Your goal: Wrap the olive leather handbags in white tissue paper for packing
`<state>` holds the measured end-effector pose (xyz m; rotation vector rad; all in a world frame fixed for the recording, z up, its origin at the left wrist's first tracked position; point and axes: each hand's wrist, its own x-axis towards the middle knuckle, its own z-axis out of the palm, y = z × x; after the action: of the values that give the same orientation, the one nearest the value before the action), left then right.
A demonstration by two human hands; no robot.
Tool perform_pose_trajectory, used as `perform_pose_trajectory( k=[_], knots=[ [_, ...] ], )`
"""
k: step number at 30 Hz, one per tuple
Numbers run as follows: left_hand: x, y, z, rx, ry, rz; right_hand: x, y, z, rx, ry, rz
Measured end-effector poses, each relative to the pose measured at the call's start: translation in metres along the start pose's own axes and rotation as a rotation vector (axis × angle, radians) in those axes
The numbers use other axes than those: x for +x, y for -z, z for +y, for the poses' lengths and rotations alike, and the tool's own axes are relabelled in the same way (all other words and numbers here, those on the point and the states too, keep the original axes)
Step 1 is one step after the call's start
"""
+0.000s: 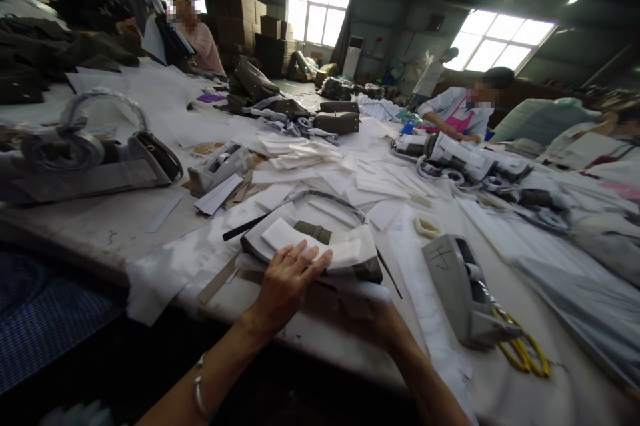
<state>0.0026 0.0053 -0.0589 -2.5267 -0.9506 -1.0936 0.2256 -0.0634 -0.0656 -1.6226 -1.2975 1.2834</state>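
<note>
In the middle of the table lies a dark olive handbag [367, 271] with a wrapped, arched handle [340, 197]. White foam sheets [345, 249] cover most of its front. My left hand [293, 279] rests flat on these sheets, fingers stretched and slightly spread. A bracelet is on that wrist. My right hand [375, 321] is low at the bag's near right side, by the edge of a pale sheet [357, 293]. Its fingers are blurred and partly hidden, so their grip does not show.
To the right stand a grey tape dispenser [453, 293] and yellow-handled scissors [525, 349]. Another dispenser [220, 169] and a wrapped handbag [95, 166] are at left. Loose white sheets [310, 159] spread behind. A person in a pink apron [457, 113] works across the table.
</note>
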Motion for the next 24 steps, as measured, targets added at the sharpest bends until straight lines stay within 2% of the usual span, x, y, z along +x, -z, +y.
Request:
perform_pose_trajectory(
  k=[4,6,9,12,14,16,19,20,22,24],
  knots=[
    [-0.004,-0.013,0.008,0.101,-0.024,-0.033,-0.026,-0.023,0.010,0.436,-0.256,0.090],
    [-0.007,-0.018,0.011,0.142,-0.064,-0.052,-0.040,-0.028,0.015,0.486,-0.295,0.068],
    [-0.013,-0.019,0.013,0.178,-0.111,-0.084,-0.059,-0.025,0.020,0.387,-0.290,-0.020],
    [-0.017,-0.017,0.014,0.190,-0.131,-0.105,-0.073,-0.009,0.010,0.141,-0.308,-0.176],
    [-0.018,-0.015,0.015,0.185,-0.144,-0.119,-0.079,0.007,-0.007,-0.022,-0.276,-0.147],
    [-0.018,-0.012,0.017,0.177,-0.141,-0.145,-0.079,0.023,-0.032,-0.151,-0.115,0.033],
    [-0.015,-0.009,0.021,0.181,-0.118,-0.185,-0.067,0.032,-0.065,-0.353,0.347,0.307],
    [-0.014,-0.007,0.023,0.191,-0.116,-0.193,-0.059,0.031,-0.072,-0.435,0.499,0.347],
    [-0.011,-0.005,0.025,0.216,-0.125,-0.203,-0.040,0.025,-0.076,-0.602,0.711,0.335],
    [-0.009,-0.002,0.028,0.237,-0.145,-0.211,-0.021,0.017,-0.068,-0.749,0.785,0.265]
  ],
)
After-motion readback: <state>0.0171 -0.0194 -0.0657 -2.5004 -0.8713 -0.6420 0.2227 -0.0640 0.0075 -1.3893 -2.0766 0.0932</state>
